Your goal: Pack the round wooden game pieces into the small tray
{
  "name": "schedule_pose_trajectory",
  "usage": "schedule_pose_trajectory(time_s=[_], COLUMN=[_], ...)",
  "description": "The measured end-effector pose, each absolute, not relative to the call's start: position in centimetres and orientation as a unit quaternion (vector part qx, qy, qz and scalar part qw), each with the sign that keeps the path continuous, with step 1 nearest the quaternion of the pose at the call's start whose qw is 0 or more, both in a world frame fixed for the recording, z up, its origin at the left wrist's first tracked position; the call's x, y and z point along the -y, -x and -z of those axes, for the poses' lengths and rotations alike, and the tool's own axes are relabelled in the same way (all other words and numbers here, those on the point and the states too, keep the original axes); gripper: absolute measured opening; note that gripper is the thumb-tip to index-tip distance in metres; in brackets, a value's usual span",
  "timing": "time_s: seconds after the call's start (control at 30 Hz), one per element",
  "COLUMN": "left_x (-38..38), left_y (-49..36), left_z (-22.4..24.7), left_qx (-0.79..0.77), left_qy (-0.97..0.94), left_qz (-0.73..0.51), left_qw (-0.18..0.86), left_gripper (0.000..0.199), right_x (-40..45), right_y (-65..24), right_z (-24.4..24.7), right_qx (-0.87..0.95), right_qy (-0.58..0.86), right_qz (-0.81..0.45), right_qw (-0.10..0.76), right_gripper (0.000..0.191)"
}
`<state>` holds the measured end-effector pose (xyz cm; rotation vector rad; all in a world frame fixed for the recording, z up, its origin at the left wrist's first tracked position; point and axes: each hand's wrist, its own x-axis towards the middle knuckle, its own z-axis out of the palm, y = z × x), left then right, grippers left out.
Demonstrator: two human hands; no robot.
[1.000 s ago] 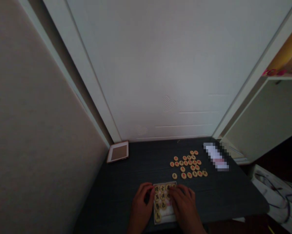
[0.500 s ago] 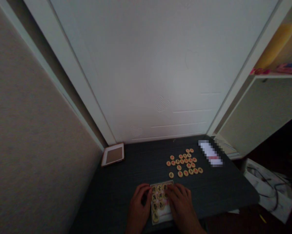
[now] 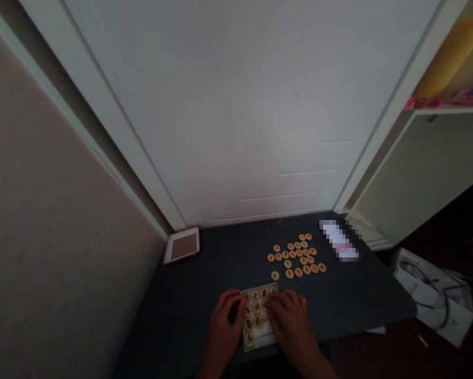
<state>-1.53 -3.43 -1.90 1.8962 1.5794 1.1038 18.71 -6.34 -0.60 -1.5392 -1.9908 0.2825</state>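
A shallow rectangular box (image 3: pixel 265 329) with a pale bottom lies at the table's near edge, between my hands. Rows of round wooden Chinese chess pieces (image 3: pixel 257 307) with dark characters fill its upper and left parts. My left hand (image 3: pixel 224 323) is curled at the box's left side, thumb and forefinger closed on its edge. Over the right part bends my right hand (image 3: pixel 291 316), fingertips together on a Chinese chess piece in the second row, which they mostly cover. Pale bottom shows at the lower right of the box.
Several loose pieces, many with red characters (image 3: pixel 293 254), lie spread on the dark table (image 3: pixel 220 263) beyond the box. A framed tablet-like object (image 3: pixel 181 246) stands at the back left. A blurred white item (image 3: pixel 338 240) lies back right. White panels rise behind.
The whole view has shifted slightly upward. My right fingertips have moved a little left over the box, showing more of its top right piece. My left hand stays at the box's edge.
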Motion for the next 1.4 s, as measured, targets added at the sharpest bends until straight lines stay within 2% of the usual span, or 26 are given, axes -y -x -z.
schedule_pose_trajectory(time_s=[0.3,0.63,0.97,1.4], left_x=[3.3,5.0,4.2,4.1], left_y=[1.6,-0.4,-0.2,0.9], left_z=[2.1,1.1,1.7,1.9], left_qx=[-0.573,-0.585,-0.588,-0.576], left_qy=[-0.685,-0.712,-0.713,-0.722], left_qz=[-0.39,-0.317,-0.311,-0.285], left_qw=[0.225,0.225,0.221,0.257], left_gripper=[0.022,0.038,0.035,0.039], right_x=[7.9,7.1,7.0,6.5], right_y=[-20.7,-19.4,-19.2,-19.1], right_z=[2.9,2.4,2.7,3.0], right_qx=[0.681,0.711,0.707,0.696], right_qy=[0.603,0.589,0.577,0.596], right_qz=[-0.143,-0.167,-0.164,-0.177], right_qw=[0.389,0.346,0.374,0.36], right_gripper=[0.023,0.029,0.031,0.03])
